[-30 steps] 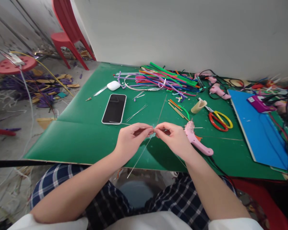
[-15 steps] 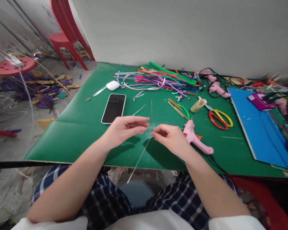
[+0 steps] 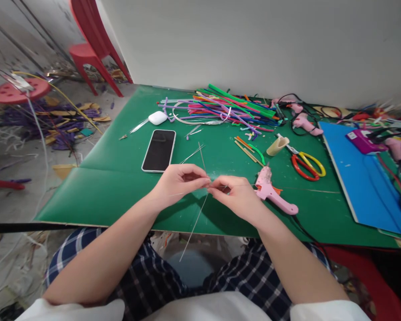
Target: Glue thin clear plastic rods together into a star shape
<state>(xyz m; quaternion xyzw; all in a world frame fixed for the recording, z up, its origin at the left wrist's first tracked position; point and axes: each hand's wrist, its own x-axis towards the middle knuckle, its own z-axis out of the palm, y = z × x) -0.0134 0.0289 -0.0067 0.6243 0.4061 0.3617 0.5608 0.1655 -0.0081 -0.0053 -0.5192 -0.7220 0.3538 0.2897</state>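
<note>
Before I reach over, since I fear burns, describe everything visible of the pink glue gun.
The pink glue gun lies on its side on the green tabletop, beside the right hand. It looks plastic, with an orange trigger, a smudged front and a nozzle pointing toward the far side. A black cord leaves its handle. Whether it's hot doesn't show.

One phone [image 3: 159,150] lay beyond the left hand [image 3: 182,183]. Near the right hand [image 3: 237,194] were one glue gun [image 3: 270,192], one tube [image 3: 277,146], one pair of scissors [image 3: 297,154].
</note>
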